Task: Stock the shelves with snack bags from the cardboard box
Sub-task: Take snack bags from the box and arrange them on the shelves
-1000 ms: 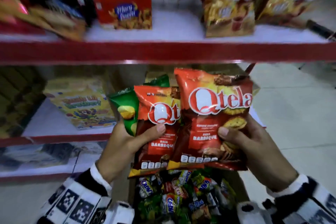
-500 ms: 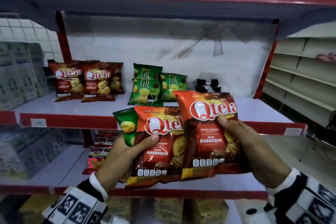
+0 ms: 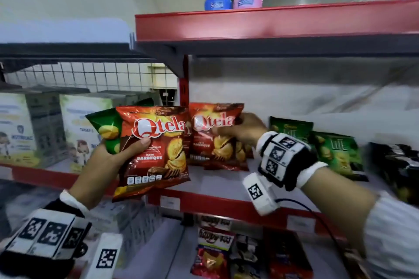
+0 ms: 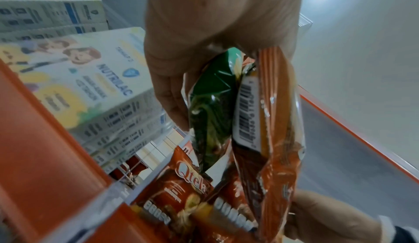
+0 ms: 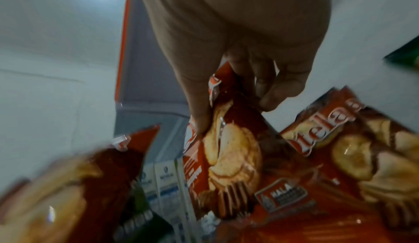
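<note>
Right hand (image 3: 243, 130) at frame centre pinching a glossy red Qtela barbeque crisp bag (image 3: 215, 136) by its upper edge, set against the red-edged white shelf (image 3: 226, 205) among matching bags. Left hand (image 3: 108, 158) at lower left clasping another red bag (image 3: 154, 152) plus a green crinkly bag (image 3: 106, 129). Likely light, slippery, crushable; best pinched at the top seam.

left hand (image 4: 217, 37) | pinches green bag (image 4: 213, 103), orange bag (image 4: 272, 121) | background blurred
</note>
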